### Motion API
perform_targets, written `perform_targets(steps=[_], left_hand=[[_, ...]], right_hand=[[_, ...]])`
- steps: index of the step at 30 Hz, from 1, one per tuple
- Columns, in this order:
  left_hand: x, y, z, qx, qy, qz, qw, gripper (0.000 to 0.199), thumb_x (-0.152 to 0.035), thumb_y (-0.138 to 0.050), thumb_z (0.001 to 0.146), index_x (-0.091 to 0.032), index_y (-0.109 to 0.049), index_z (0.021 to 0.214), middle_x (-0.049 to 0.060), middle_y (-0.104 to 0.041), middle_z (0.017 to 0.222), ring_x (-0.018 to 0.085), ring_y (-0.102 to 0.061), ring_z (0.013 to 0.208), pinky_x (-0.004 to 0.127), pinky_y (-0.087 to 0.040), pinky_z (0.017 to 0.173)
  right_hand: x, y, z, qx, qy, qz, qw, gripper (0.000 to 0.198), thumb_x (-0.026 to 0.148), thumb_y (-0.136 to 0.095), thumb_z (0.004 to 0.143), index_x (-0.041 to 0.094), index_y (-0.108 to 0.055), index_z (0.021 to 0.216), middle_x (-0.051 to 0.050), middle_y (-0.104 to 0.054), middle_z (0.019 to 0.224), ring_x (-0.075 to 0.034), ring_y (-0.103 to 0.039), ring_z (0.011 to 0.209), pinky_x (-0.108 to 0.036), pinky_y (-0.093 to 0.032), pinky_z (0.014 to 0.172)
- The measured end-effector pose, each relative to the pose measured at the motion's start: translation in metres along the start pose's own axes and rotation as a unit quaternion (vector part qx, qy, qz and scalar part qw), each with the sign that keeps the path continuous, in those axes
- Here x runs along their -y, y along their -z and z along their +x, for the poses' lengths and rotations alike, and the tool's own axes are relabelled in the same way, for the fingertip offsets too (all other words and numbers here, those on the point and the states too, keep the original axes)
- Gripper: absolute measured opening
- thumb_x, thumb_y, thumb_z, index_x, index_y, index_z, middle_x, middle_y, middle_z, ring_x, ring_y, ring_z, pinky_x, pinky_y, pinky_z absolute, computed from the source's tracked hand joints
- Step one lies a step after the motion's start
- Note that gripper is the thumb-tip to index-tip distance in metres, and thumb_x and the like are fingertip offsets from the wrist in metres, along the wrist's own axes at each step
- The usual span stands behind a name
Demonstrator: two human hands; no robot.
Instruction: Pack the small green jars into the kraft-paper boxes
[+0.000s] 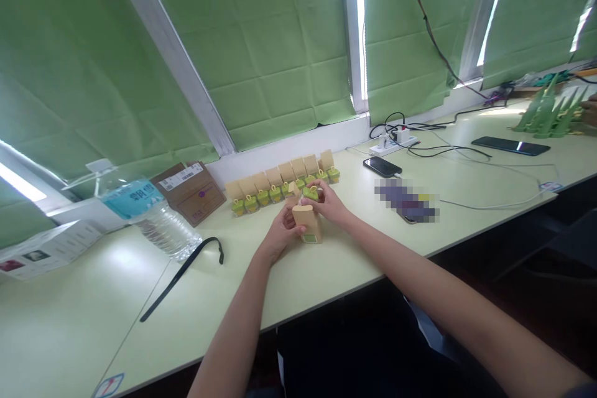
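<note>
My left hand (280, 233) is closed round a small brown cardboard box (306, 219), which stands on the table with a green-edged label low on its front. Its top flap is raised at the back. Just above the box's opening, my right hand (329, 203) grips a small bottle with a green cap (310, 194) and a yellow loop on top. The lower part of this bottle is hidden by fingers and box. Behind both hands stands a row of similar green-capped bottles (263, 197), with a row of brown boxes (273, 178) at their back.
To the left are a large water bottle (158, 217), a black strap (181, 270), a cardboard carton (193, 193) and a white box (46, 252). Phones (382, 166), a power strip (392, 146) and loose cables lie right. Green pointed pieces (548, 112) stand near another person's hand (590, 113).
</note>
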State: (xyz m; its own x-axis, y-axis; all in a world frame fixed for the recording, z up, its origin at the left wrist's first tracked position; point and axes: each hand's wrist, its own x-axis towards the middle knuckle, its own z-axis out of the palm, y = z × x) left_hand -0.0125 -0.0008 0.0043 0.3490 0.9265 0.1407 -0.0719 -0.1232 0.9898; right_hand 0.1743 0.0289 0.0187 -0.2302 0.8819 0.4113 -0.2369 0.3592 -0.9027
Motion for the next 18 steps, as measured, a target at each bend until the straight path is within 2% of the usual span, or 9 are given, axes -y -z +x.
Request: perform_targets(steps=[3,8,13,15,18], left_hand=[[0.002,0.001,0.001,-0.002,-0.001,-0.001,1.000,0.070,-0.032,-0.090,0.062,-0.022,-0.054,0.121,0.012,-0.067,0.118,0.027,-0.062,0.113,0.035,-0.048,0.091],[0.002,0.000,0.000,-0.013,0.006,-0.005,1.000,0.075,-0.035,-0.091,0.060,-0.023,-0.053,0.124,0.011,-0.069,0.116,0.027,-0.063,0.112,0.036,-0.048,0.092],[0.001,-0.002,0.000,-0.018,0.010,-0.006,1.000,0.076,-0.036,-0.090,0.060,-0.023,-0.054,0.125,0.011,-0.069,0.115,0.028,-0.063,0.112,0.037,-0.048,0.093],[0.001,-0.003,0.000,-0.019,0.013,-0.006,1.000,0.075,-0.037,-0.090,0.060,-0.023,-0.054,0.124,0.011,-0.069,0.115,0.028,-0.063,0.112,0.038,-0.048,0.094],[0.001,-0.003,0.000,-0.019,0.011,-0.009,1.000,0.074,-0.036,-0.090,0.061,-0.022,-0.054,0.124,0.012,-0.068,0.117,0.029,-0.062,0.113,0.039,-0.048,0.094]], right_hand=[[-0.002,0.001,0.000,0.017,-0.001,-0.026,1.000,0.050,0.049,-0.079,0.071,0.023,-0.050,0.102,0.001,-0.064,0.077,-0.016,-0.061,0.066,-0.027,-0.049,0.058],[-0.010,0.006,0.003,0.021,0.032,-0.070,0.997,0.043,0.047,-0.075,0.075,0.022,-0.053,0.103,0.001,-0.063,0.082,-0.016,-0.060,0.074,-0.026,-0.047,0.065],[-0.009,0.008,0.001,0.018,0.047,-0.120,0.991,0.035,0.048,-0.067,0.082,0.023,-0.057,0.104,0.005,-0.050,0.070,-0.013,-0.050,0.064,-0.024,-0.040,0.058],[-0.007,0.008,-0.001,0.018,0.058,-0.137,0.989,0.034,0.049,-0.064,0.085,0.023,-0.058,0.105,0.003,-0.053,0.073,-0.014,-0.050,0.066,-0.023,-0.039,0.057],[-0.005,0.007,-0.002,0.017,0.094,-0.152,0.984,0.031,0.050,-0.054,0.091,0.021,-0.062,0.101,-0.002,-0.063,0.089,-0.015,-0.055,0.075,-0.024,-0.042,0.060]])
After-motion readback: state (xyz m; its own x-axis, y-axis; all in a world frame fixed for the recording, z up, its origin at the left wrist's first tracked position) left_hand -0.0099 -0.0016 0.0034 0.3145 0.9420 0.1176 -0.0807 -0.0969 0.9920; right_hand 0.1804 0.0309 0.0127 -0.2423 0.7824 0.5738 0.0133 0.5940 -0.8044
